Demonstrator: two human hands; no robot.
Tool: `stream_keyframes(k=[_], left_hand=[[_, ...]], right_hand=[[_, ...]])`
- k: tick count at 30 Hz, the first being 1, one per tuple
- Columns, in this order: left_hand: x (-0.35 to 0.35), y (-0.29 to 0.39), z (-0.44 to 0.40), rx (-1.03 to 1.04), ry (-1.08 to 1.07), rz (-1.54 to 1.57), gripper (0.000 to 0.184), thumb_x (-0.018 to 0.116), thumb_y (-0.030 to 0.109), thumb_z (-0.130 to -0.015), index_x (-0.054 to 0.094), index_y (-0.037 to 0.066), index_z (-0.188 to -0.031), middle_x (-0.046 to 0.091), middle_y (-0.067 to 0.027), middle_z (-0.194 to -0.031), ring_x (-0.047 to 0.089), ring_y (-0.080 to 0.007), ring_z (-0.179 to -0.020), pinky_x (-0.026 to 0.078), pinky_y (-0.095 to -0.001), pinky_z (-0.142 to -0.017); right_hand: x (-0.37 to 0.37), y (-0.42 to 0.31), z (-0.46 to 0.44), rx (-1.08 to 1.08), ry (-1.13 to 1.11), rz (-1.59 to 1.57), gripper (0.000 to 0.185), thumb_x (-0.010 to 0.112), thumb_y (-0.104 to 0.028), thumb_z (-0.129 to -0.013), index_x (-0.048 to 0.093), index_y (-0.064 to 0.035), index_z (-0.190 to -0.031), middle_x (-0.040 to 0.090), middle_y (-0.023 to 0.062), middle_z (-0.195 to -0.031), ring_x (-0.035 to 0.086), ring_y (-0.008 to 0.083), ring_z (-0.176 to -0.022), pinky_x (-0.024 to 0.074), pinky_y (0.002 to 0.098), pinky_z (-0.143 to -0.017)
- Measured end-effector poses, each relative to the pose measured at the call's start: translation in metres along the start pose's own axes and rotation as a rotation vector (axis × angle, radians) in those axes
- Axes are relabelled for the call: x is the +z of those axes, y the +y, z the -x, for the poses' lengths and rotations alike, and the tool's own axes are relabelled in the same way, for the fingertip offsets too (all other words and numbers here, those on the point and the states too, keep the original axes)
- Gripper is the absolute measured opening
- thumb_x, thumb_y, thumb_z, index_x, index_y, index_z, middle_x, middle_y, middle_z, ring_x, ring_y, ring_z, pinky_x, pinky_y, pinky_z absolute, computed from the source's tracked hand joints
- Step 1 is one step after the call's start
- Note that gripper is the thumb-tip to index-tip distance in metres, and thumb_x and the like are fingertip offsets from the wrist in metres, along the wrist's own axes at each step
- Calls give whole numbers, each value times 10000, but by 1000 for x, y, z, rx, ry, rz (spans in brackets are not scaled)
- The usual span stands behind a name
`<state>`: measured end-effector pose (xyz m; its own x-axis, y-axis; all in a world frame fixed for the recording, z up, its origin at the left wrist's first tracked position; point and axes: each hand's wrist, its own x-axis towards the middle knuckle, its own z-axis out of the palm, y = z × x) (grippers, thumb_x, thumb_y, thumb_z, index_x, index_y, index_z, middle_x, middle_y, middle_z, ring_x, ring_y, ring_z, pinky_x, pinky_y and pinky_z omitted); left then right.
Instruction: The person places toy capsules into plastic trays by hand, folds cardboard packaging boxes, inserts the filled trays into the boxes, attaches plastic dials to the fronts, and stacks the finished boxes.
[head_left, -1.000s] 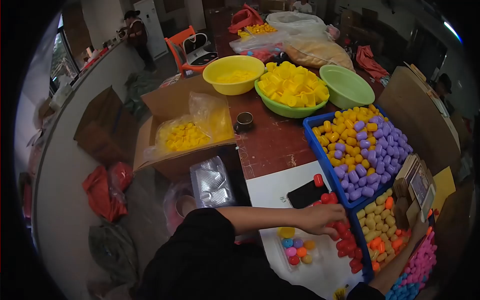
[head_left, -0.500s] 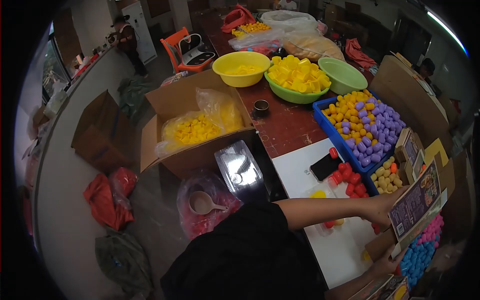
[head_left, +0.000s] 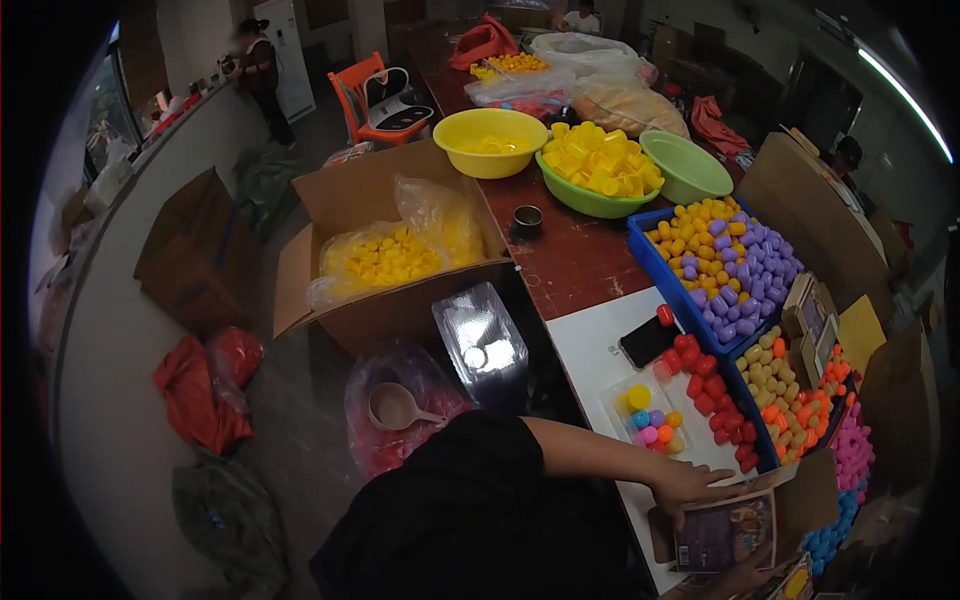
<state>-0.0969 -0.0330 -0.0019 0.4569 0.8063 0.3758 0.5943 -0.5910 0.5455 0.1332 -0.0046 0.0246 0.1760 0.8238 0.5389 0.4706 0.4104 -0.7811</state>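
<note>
A purple printed cardboard box [head_left: 725, 535] with open flaps is at the lower right, over the white board's near end. My left hand [head_left: 690, 484] grips its upper left edge, thumb on the near side and fingers across the top. Below, my right hand [head_left: 745, 577] holds the box's lower edge, partly hidden by it. Red capsules [head_left: 708, 388] lie in a band on the white board [head_left: 590, 345]. Beside them is a clear tray [head_left: 650, 415] with several coloured capsules. A black phone [head_left: 648, 342] rests just above.
Blue crates hold yellow and purple capsules [head_left: 735, 265] and beige and orange ones [head_left: 780, 390]. Pink capsules [head_left: 853, 450] are at far right. Bowls [head_left: 490, 143] and a carton of yellow pieces [head_left: 400, 300] stand farther off. A person [head_left: 262, 80] is at back left.
Both hands have brought the printed box down and left from beside the crates to the board's near end. My left hand, earlier over the red capsules, moved to the box.
</note>
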Motion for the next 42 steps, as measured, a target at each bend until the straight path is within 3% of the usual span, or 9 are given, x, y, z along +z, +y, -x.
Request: stream_keyframes(k=[4, 8, 14, 17, 25, 29, 36, 40, 42], left_hand=[[-7, -8, -24, 293, 296, 267, 885, 773, 306, -640, 292, 124, -1359, 294, -243, -1307, 410, -409, -1149, 412, -435, -887], [0, -14, -23, 475, 224, 249, 797, 782, 343, -619, 366, 120, -1262, 337, -207, -1224, 420, -396, -1074, 395, -414, -889], [-5, 9, -18, 286, 425, 776, 602, 796, 370, -600, 522, 105, -1065, 347, -190, -1212, 408, -364, -1103, 373, -394, -919], [-7, 14, -14, 302, 188, 628, 591, 799, 330, -606, 510, 101, -1068, 317, -185, -1261, 353, -359, -1200, 356, -395, -957], [7, 18, -16, 226, 291, 708, 565, 705, 373, -737, 449, 105, -1164, 362, -200, -1231, 379, -364, -1169, 339, -403, -962], [16, 15, -23, 260, 430, 623, 578, 691, 274, -752, 411, 61, -1211, 389, -194, -1212, 390, -371, -1159, 313, -409, -992], [25, 8, -30, 155, 392, 757, 843, 708, 463, -717, 305, 0, -1294, 343, -204, -1259, 373, -348, -1188, 320, -385, -994], [29, 12, -30, 200, 446, 894, 753, 751, 400, -694, 370, 69, -1253, 325, -212, -1290, 353, -367, -1214, 312, -415, -1008], [29, 3, -30, 353, 518, 671, 639, 800, 303, -654, 444, 149, -1162, 309, -214, -1326, 324, -389, -1246, 297, -467, -1017]], right_hand=[[-2, -24, 32, -167, -117, 113, 512, 510, -231, -878, 393, 12, -1313, 446, 219, -1250, 473, 307, -1120, 393, 370, -924], [-18, -38, 32, -280, -264, 202, 504, 518, -212, -869, 401, 0, -1311, 444, 218, -1247, 465, 314, -1122, 382, 379, -930], [-37, -62, 23, -468, -546, 332, 496, 528, -184, -855, 413, -17, -1308, 441, 216, -1242, 453, 325, -1125, 367, 392, -939], [-37, -73, 12, -532, -690, 386, 494, 533, -170, -848, 419, -26, -1306, 439, 215, -1240, 447, 331, -1127, 359, 399, -943], [-40, -88, 1, -473, -784, 539, 493, 547, -132, -828, 435, -49, -1302, 435, 212, -1234, 431, 345, -1131, 339, 416, -955], [-26, -95, 1, -419, -724, 593, 545, 573, -75, -759, 444, -93, -1288, 399, 197, -1238, 384, 384, -1130, 319, 455, -973], [-24, -79, -8, -388, -806, 683, 720, 684, -332, -715, 386, -135, -1340, 350, 176, -1312, 337, 381, -1189, 306, 447, -987], [-26, -90, -6, -452, -787, 748, 833, 697, -429, -686, 325, -133, -1371, 336, 169, -1338, 316, 368, -1228, 295, 453, -995], [-28, -80, -12, -419, -836, 525, 940, 689, -529, -657, 276, -109, -1389, 321, 167, -1357, 307, 364, -1249, 276, 468, -1009]])
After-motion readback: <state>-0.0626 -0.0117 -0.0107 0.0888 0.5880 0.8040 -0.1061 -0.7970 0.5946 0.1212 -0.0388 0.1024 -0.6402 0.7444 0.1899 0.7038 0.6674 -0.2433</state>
